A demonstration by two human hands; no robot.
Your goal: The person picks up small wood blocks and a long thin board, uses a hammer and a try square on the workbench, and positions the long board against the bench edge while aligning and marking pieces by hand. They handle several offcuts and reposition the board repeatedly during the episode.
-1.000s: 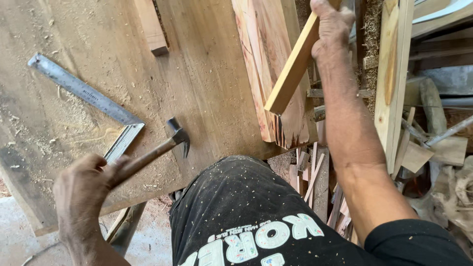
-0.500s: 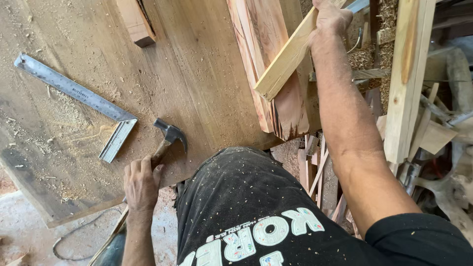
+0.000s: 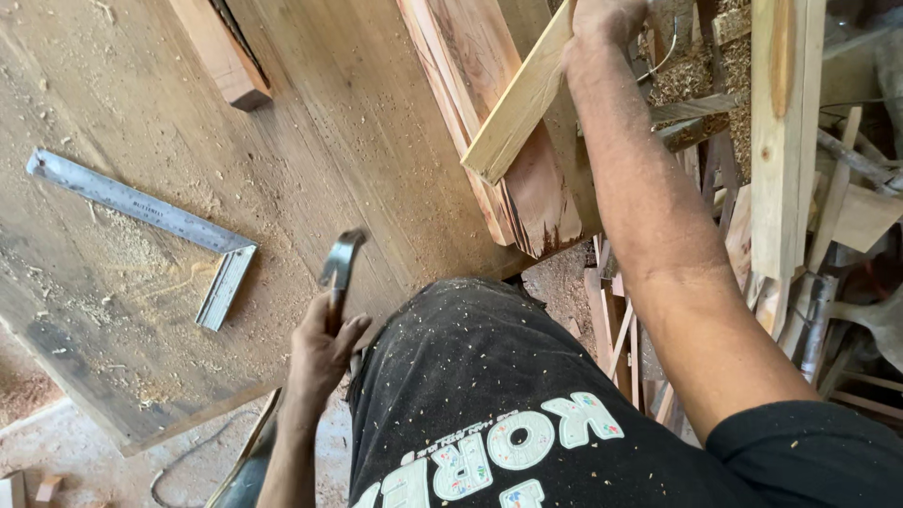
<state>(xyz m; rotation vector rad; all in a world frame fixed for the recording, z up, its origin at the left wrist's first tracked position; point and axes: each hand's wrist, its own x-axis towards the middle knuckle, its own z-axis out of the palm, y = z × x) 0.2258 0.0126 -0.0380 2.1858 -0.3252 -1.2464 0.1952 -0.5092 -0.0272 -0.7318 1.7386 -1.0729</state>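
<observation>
Head-worn view, steeply down, seemingly close.

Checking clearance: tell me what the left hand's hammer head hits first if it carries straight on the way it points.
Likely bare workbench: the left hand aims the hammer up the board, between square and planks. Depth is unclear.

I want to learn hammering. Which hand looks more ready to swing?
Probably the left hand: it already grips the hammer above the workbench. The right hand is busy holding the wood strip.

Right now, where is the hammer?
In the head view the hammer is low and left of centre, gripped by the left hand, its head raised over the wooden bench, just right of the metal square.
</observation>
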